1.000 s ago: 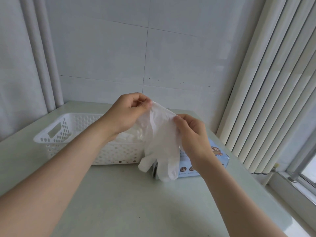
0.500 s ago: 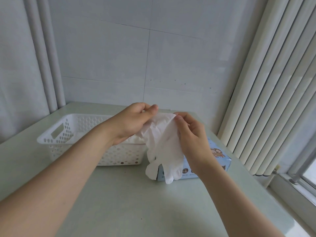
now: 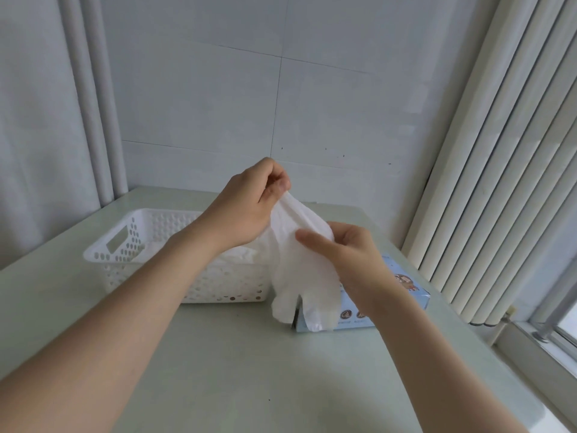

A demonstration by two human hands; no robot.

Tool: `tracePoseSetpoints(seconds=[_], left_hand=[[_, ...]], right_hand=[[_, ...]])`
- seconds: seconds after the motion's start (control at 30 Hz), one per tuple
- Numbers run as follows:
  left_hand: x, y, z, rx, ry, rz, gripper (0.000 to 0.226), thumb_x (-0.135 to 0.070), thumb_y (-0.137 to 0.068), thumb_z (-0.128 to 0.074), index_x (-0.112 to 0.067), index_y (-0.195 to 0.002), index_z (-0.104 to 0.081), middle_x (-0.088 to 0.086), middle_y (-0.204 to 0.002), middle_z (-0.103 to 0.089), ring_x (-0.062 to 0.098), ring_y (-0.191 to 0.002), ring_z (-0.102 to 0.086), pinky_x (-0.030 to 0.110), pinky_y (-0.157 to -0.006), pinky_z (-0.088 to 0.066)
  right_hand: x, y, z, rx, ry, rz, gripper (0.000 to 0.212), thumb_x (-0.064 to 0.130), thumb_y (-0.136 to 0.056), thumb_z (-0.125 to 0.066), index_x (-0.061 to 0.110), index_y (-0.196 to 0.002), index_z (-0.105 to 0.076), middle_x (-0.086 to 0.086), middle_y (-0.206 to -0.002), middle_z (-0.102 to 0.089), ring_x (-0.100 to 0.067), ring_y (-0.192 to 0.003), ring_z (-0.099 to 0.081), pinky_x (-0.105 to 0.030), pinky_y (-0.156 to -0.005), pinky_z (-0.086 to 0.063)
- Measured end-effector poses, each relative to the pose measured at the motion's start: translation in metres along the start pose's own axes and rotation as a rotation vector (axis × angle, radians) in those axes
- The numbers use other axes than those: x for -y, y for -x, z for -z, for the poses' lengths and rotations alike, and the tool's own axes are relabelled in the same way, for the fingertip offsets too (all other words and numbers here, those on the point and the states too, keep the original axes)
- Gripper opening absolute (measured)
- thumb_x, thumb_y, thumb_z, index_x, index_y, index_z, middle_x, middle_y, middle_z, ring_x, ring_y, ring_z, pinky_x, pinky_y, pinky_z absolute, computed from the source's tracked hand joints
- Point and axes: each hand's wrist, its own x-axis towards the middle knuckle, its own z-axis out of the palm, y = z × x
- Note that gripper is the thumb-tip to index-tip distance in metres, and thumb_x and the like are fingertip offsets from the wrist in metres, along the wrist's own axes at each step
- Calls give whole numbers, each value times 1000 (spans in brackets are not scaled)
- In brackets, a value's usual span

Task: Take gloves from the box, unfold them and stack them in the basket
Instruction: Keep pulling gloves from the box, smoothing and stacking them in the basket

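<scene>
A thin white glove [image 3: 301, 276] hangs in the air, fingers down, in front of the light blue glove box [image 3: 402, 295]. My left hand [image 3: 249, 210] pinches the glove's cuff at the top. My right hand [image 3: 349, 260] holds the glove lower down, with the thumb across its front. The white perforated basket [image 3: 125, 245] stands on the table to the left of the box, and white gloves [image 3: 240, 254] lie inside it, partly hidden by my left forearm.
The pale green table [image 3: 249, 370] runs to a tiled wall behind. Vertical blinds [image 3: 499, 151] hang on the right above a window sill. White pipes [image 3: 93, 104] stand in the left corner.
My left hand has lifted the cuff higher, and my right hand has slid down the glove's side. The glove now hangs stretched longer.
</scene>
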Motion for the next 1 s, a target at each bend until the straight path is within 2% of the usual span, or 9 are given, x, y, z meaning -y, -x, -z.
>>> tracePoseSetpoints(seconds=[0.07,0.27,0.37,0.47,0.57,0.73,0.83,0.93,1.0], left_hand=[[3,-1,2,-65,1,-6,16,-27,-111,-47,-16,-109,-58,-5,-101,-64,8,-81,-56,11,-68,-43],[24,-2,16,-162,31,52,10,-26,-111,-48,-19,-111,-56,7,-103,-66,16,-92,-60,24,-75,-47],[33,0,30,-149,93,111,15,-20,-111,-44,-28,-124,-45,7,-96,-58,10,-74,-54,12,-63,-44],[47,2,50,-119,104,230,21,-15,-111,-38,-33,-121,-43,7,-93,-48,17,-74,-47,22,-51,-49],[64,5,66,-135,60,373,34,-5,-105,-31,-29,-103,-54,4,-89,-48,22,-74,-46,32,-53,-50],[82,19,75,-56,-191,556,54,12,-89,-32,-21,-76,-74,5,-89,-59,17,-66,-50,26,-54,-37],[96,25,72,20,-305,623,56,13,-87,-37,-25,-73,-76,11,-112,-67,28,-89,-65,33,-81,-54],[116,27,69,68,-426,670,50,9,-89,-43,-25,-84,-80,12,-126,-66,37,-106,-68,45,-100,-55],[123,28,69,127,-522,694,42,2,-90,-47,-19,-110,-78,15,-132,-64,38,-112,-66,47,-103,-54]], right_hand=[[0,-8,2,3,-166,-24,26,28,-93,-79,4,-102,-76,-28,-106,-75,-45,-93,-74,-63,-83,-59],[11,-39,-5,25,-261,-85,26,11,-94,-70,-9,-111,-66,-29,-99,-69,-35,-85,-67,-37,-68,-54],[21,-52,-13,-20,-91,-96,25,14,-97,-70,-6,-112,-70,-19,-85,-70,-24,-63,-63,-31,-55,-47],[29,-67,-27,-45,246,-55,21,29,-95,-76,9,-102,-76,-8,-76,-72,-16,-48,-53,-25,-48,-42],[31,-88,-47,-12,401,-40,19,32,-93,-78,16,-104,-76,-7,-80,-78,-9,-40,-57,-18,-42,-40],[25,-123,-80,136,699,19,27,39,-89,-84,19,-103,-73,-6,-71,-75,-12,-42,-58,-20,-44,-42],[20,-133,-97,206,890,79,29,38,-88,-85,17,-102,-73,-3,-79,-74,-12,-48,-65,-22,-52,-50],[8,-142,-110,227,1061,104,38,46,-84,-87,18,-106,-74,-6,-100,-71,-22,-85,-69,-33,-75,-55],[2,-144,-116,231,1152,107,44,52,-82,-87,17,-105,-74,-3,-99,-67,-25,-94,-67,-37,-80,-56]])
